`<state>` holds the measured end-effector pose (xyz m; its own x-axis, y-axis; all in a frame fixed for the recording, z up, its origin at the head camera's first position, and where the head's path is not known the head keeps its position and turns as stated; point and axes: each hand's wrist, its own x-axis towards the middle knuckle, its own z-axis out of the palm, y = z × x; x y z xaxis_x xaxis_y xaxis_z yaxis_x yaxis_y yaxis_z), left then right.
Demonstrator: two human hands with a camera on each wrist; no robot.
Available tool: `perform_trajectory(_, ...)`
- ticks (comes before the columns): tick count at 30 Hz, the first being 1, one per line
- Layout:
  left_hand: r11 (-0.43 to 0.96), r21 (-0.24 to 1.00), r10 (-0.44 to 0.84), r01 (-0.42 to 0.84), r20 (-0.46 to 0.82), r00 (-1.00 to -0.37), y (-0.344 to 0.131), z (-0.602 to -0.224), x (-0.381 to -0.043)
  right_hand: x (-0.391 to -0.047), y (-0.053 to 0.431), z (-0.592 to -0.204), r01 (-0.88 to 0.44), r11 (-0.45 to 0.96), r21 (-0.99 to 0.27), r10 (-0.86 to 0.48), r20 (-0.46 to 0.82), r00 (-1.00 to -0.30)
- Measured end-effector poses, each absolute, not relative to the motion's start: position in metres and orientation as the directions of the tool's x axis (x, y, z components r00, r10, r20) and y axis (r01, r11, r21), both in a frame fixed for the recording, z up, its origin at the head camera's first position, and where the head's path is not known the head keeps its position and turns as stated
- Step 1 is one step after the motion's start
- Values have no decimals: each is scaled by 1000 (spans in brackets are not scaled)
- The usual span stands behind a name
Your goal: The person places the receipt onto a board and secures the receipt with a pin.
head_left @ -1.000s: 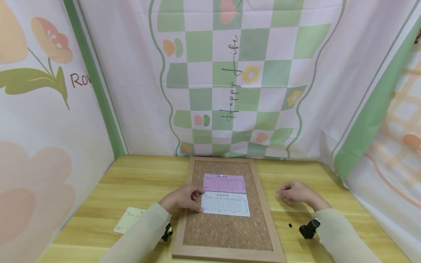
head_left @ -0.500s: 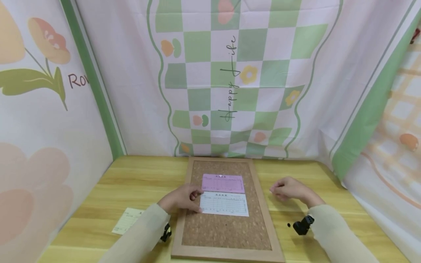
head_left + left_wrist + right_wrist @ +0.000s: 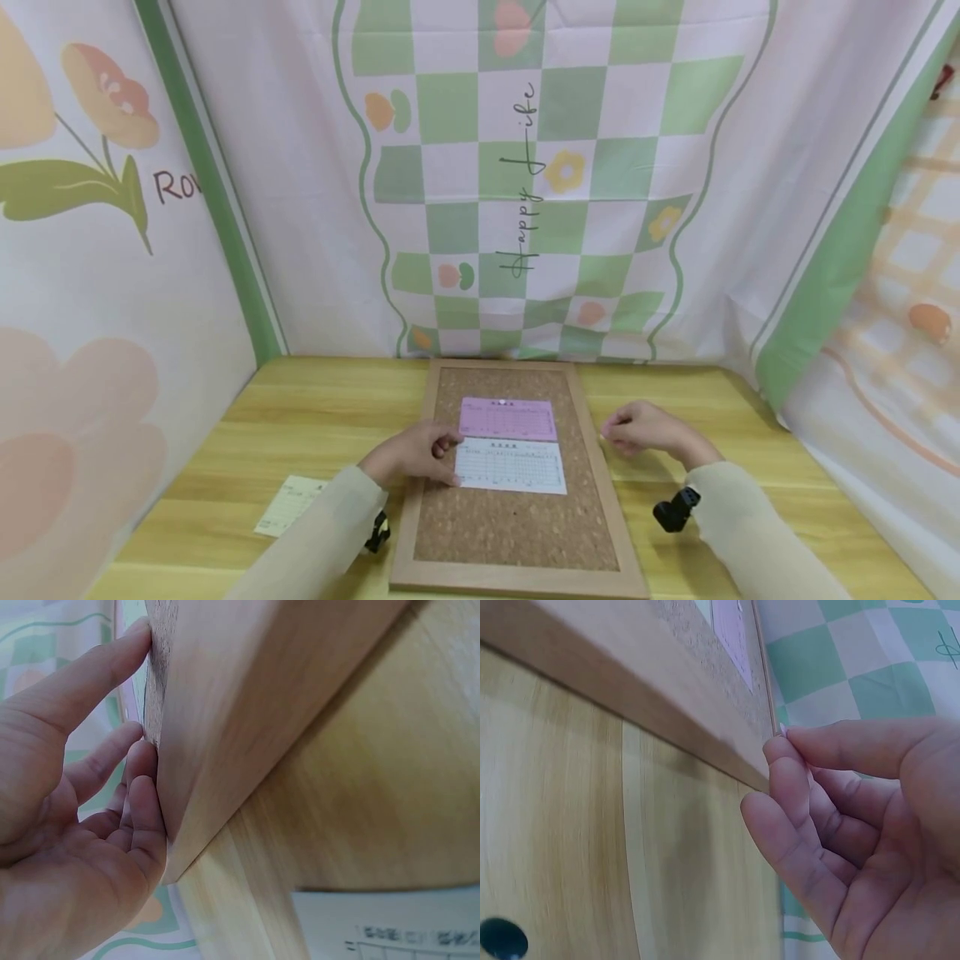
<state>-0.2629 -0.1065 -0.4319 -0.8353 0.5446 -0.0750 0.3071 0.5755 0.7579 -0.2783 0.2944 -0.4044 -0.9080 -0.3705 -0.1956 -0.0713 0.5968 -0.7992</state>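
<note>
A white printed form (image 3: 512,467) lies on the cork board (image 3: 517,533), directly below a pink form (image 3: 510,419) with a white pin (image 3: 502,402) at its top. My left hand (image 3: 415,452) rests at the board's left side; its thumb and index fingertip touch the white form's left corners. In the left wrist view the other fingers (image 3: 146,814) bend loosely against the wooden frame (image 3: 217,735). Just beyond the board's right edge, my right hand (image 3: 647,431) pinches a small pale push pin (image 3: 783,729) between thumb and index finger, mostly hidden by the fingertips.
A yellowish form (image 3: 288,502) lies on the wooden table (image 3: 322,400) at left, partly under the left sleeve. A small black round object (image 3: 502,937) sits on the table right of the board. A patterned curtain (image 3: 517,208) hangs behind.
My right hand has moved left toward the board with the push pin between its fingertips. The left hand stays at the white form, and both forms lie where they were.
</note>
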Motion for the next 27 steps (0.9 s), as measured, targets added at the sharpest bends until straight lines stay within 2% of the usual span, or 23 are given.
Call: perform_trajectory(27, 570, 778, 532, 265, -104, -840, -107, -434, -264, -285, 259, -406, -104, 618, -779, -368, -169, -914)
